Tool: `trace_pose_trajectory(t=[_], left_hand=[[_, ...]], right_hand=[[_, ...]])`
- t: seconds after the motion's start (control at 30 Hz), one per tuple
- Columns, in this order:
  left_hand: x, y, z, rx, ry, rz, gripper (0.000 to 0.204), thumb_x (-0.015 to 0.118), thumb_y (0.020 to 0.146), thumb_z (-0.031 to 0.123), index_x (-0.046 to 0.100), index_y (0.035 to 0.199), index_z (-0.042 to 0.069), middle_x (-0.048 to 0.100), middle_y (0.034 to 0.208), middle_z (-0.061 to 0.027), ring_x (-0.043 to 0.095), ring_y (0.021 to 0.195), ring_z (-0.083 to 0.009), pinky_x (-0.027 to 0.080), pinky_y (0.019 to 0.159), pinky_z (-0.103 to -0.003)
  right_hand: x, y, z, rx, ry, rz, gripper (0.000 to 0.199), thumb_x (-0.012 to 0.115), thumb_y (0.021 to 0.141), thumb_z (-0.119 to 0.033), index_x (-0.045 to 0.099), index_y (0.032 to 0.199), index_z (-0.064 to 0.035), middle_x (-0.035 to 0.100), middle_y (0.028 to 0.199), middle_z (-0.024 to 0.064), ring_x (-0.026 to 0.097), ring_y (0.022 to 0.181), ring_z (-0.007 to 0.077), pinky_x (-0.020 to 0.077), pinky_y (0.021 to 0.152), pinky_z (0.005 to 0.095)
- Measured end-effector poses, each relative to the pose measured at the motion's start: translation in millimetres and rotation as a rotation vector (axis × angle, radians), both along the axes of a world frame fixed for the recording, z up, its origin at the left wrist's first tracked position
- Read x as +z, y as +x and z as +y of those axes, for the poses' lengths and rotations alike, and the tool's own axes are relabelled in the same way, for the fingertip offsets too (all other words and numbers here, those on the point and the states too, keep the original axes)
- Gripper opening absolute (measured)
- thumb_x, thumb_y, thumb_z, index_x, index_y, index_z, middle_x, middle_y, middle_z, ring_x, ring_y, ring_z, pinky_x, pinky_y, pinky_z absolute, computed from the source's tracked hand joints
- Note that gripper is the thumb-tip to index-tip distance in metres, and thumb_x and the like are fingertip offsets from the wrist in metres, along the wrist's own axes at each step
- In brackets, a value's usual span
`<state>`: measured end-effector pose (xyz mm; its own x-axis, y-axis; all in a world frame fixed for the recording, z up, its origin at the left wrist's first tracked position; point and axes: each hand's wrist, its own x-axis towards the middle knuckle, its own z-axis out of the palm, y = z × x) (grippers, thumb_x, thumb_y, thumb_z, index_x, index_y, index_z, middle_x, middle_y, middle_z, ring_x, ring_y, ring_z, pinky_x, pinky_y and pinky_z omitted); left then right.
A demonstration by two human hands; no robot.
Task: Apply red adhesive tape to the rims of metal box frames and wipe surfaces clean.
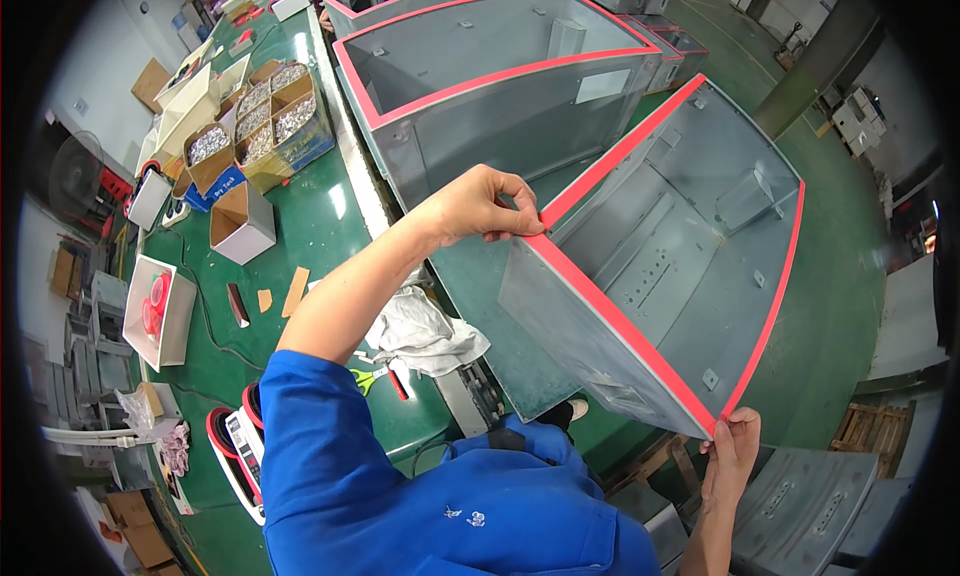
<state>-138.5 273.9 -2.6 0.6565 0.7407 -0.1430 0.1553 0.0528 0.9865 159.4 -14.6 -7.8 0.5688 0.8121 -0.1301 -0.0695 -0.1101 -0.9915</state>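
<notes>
An open-topped grey metal cabinet shell stands in front of me, tilted in view. Red tape runs along its rim. At the left corner, my left hand pinches the tape between thumb and fingers, close to where two strips meet. My right hand is closed at the near right corner, its thumb and fingertips on the tape and rim. Both hands lie at opposite ends of the same near edge. Part of the right hand's fingers is hidden behind the corner.
Another red-edged cabinet shell stands beyond. On the green table to the left lie a white cloth, green-handled scissors, a white bin, an open carton and divided boxes of small metal parts. A pillar rises far right.
</notes>
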Motion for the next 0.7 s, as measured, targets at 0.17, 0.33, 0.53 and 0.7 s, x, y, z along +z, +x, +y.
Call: trace_pose_trajectory(t=[0.17, 0.33, 0.53, 0.7], left_hand=[[2.4, 0.5, -4.9, 0.028, 0.051, 0.031, 0.011, 0.07, 0.071, 0.007, 0.061, 0.065, 0.003, 0.053, 0.079, 0.0002, 0.046, 0.052, -0.0036, 0.034, 0.043, -0.018], [2.5, 0.3, -7.2, 0.046, 0.083, 0.054, 0.011, 0.069, 0.071, 0.006, 0.06, 0.065, 0.002, 0.052, 0.081, 0.0001, 0.046, 0.054, -0.004, 0.034, 0.043, -0.018], [6.2, 4.1, -13.9, 0.091, 0.167, 0.087, 0.011, 0.068, 0.071, 0.005, 0.059, 0.066, 0.001, 0.052, 0.083, -0.0004, 0.048, 0.058, -0.0042, 0.034, 0.044, -0.018], [3.3, 5.4, -23.9, 0.187, 0.104, 0.019, 0.024, 0.066, 0.072, 0.003, 0.053, 0.092, 0.0, 0.051, 0.072, 0.0, 0.048, 0.054, -0.0053, 0.035, 0.041, -0.018]], right_hand=[[1.0, -2.3, 1.3, -0.01, -0.002, -0.012, 0.018, 0.051, 0.079, 0.003, 0.041, 0.09, -0.0068, 0.048, 0.079, 0.0044, 0.045, 0.06, 0.0091, 0.038, 0.052, 0.0209], [0.3, -1.5, 0.8, -0.011, 0.005, -0.036, 0.018, 0.05, 0.079, 0.004, 0.042, 0.09, -0.0071, 0.048, 0.079, 0.0035, 0.045, 0.063, 0.0079, 0.0382, 0.052, 0.0201], [-4.5, 0.0, -0.1, 0.008, 0.034, -0.056, 0.018, 0.051, 0.079, 0.004, 0.042, 0.091, -0.0075, 0.046, 0.078, 0.0013, 0.045, 0.065, 0.0065, 0.0386, 0.053, 0.0186], [-15.6, 4.4, -4.7, 0.034, 0.061, -0.022, 0.018, 0.052, 0.081, -0.001, 0.042, 0.093, -0.0083, 0.044, 0.08, 0.0002, 0.045, 0.069, 0.0072, 0.04, 0.057, 0.0211]])
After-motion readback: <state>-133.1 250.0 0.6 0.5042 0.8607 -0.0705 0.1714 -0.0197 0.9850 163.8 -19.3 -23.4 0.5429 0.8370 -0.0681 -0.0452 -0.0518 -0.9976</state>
